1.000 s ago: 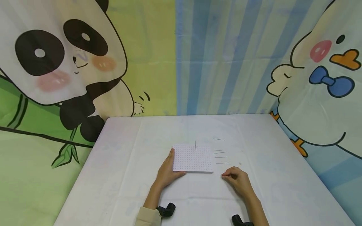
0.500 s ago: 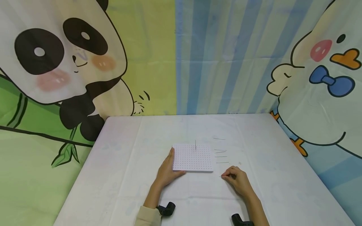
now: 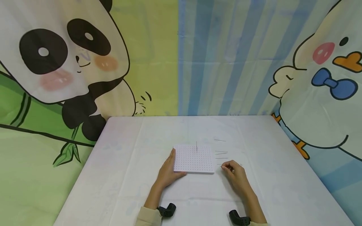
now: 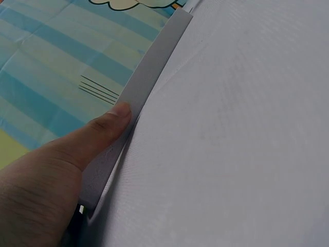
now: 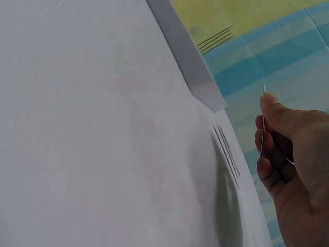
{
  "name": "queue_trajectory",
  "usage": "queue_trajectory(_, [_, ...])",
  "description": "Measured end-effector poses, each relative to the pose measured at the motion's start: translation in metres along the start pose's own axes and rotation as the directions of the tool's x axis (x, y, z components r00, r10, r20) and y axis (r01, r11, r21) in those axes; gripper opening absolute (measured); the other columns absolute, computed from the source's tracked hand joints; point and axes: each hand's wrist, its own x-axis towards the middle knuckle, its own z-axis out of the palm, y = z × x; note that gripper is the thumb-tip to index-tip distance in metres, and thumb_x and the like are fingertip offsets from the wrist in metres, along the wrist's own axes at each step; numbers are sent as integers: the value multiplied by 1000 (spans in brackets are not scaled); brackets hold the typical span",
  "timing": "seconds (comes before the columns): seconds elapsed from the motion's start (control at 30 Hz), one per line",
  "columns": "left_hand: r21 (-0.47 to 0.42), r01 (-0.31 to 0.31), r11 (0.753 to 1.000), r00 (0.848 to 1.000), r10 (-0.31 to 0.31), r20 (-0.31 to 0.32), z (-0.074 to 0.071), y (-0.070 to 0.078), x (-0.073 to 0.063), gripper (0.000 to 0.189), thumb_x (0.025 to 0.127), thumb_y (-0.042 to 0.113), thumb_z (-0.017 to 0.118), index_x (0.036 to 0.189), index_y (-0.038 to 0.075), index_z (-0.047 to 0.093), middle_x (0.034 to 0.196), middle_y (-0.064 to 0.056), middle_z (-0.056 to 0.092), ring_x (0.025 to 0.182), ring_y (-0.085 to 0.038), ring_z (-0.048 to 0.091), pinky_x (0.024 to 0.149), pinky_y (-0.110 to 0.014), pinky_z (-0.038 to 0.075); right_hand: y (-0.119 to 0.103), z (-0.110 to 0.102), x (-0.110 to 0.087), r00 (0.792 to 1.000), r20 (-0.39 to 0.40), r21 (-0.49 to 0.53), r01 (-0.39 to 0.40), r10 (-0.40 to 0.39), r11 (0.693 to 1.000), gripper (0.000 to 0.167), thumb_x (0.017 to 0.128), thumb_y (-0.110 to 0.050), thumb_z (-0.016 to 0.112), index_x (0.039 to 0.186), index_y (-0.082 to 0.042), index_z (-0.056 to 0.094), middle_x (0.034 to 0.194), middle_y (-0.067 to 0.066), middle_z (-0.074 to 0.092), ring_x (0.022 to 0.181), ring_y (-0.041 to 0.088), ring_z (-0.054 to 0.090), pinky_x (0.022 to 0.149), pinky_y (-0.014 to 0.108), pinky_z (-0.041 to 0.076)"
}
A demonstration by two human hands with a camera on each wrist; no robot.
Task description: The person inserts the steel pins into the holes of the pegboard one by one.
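Observation:
My left hand holds a white board full of small holes by its near left corner. In the left wrist view its thumb presses the board's front edge. Several thin rods stand upright from the board in the wrist views; the head view shows them as one thin line. Right of the board, my right hand pinches a thin metal rod between thumb and fingers, just above the table. Several like rods lie on the cloth by that hand, the nearest partly hidden by it.
A white cloth covers the table. Behind it hangs a backdrop printed with a panda and a white bird. Black wrist devices sit on both forearms.
My right hand has moved a little away from me, up to the nearest lying rod, still pinching its rod. The left hand and board stay in place. The head view has shifted slightly.

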Motion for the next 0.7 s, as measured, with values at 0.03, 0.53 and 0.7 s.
queue_trajectory(0.03, [-1,-1,1000,1000,1,-2,0,0,0,117,66,45,80,148,4,7,153,-11,14,136,-27,21,107,-42,25,-3,2,5,1000,-14,4,10,-10,1000,4,84,-13,67,86,-11,65,78,-9,59,67,7,51,58,20,42])
queue_trajectory(0.53, [8,-19,1000,1000,19,-18,2,-2,-2,116,67,48,78,148,4,9,152,-10,14,136,-25,22,107,-41,25,-51,48,58,989,-144,256,69,-32,964,8,80,6,66,87,6,63,77,15,68,68,29,67,61,33,55])
queue_trajectory(0.7, [9,-3,1000,1000,3,-10,2,-2,-1,116,67,48,78,148,5,8,153,-7,13,136,-25,22,107,-39,26,-59,62,67,980,-183,234,125,-83,964,8,79,8,67,85,6,62,76,15,68,68,27,67,61,27,55])
